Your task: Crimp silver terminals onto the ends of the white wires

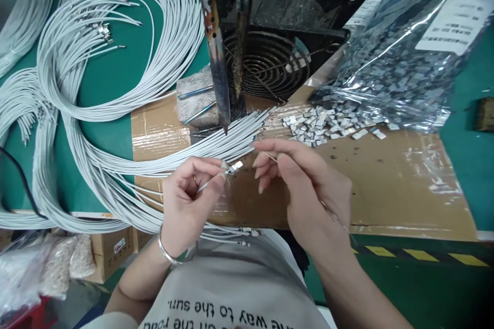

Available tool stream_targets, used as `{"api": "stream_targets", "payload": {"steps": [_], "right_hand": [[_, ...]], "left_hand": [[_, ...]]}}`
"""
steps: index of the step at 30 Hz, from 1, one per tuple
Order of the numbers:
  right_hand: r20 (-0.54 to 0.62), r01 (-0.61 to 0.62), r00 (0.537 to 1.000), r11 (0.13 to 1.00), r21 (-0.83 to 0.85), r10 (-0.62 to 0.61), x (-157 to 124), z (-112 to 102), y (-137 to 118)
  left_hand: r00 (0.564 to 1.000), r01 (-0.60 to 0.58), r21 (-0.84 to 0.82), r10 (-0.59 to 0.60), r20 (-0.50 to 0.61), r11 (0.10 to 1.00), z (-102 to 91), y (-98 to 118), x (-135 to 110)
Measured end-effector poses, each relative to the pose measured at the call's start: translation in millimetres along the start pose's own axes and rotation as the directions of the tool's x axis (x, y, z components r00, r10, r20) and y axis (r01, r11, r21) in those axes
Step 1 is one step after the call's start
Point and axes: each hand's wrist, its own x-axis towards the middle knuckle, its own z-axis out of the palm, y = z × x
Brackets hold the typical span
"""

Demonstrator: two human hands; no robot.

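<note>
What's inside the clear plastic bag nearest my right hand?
Many small grey rectangular pieces show through the clear plastic bag. Whatever lies behind its white printed label, or deep in the pile, is covered and can't be seen.

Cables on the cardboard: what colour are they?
White; the cables show best in the head view.

held cable (pixel 203 186): part-hidden by left hand (pixel 187 203) | parts bag (pixel 401 74), far right: edge-cut | label (pixel 447 20) print: too small

A cardboard box (pixel 109 259) sits beside plastic bags (pixel 56 267) at lower left
</note>
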Motion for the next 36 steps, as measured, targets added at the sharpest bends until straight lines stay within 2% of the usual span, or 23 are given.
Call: {"api": "stream_targets", "payload": {"steps": [3, 7, 10, 17, 30, 36], "right_hand": [[-0.002, 0.034, 0.999, 0.998, -0.061, -0.035, 0, -6, -3], [0.023, 0.084, 0.996, 0.982, -0.167, -0.081, 4, -7, -10], [0.032, 0.122, 0.992, 0.981, -0.149, -0.119, 7, -3, -12], [0.017, 0.061, 0.998, 0.995, -0.082, -0.060, 11, 6, -12], [-0.017, 0.091, 0.995, 0.991, -0.102, -0.093, 16, 10, -19], [-0.088, 0.045, 0.995, 0.998, -0.053, -0.050, 17, 19, -29]], "left_hand": [[1.000, 0.001, -0.030, 0.000, 0.025, 1.000, 0.0, 1, 6], [1.000, -0.011, -0.023, 0.012, 0.005, 1.000, 1.7, 4, 12], [1.000, -0.019, -0.010, 0.019, -0.013, 1.000, 2.9, 6, 16], [1.000, -0.013, -0.011, 0.013, -0.024, 1.000, 6.4, 12, 24], [0.998, -0.041, -0.039, 0.039, -0.056, 0.998, 12.0, 17, 29], [0.996, -0.073, -0.055, 0.070, -0.052, 0.996, 12.1, 17, 32]]}}
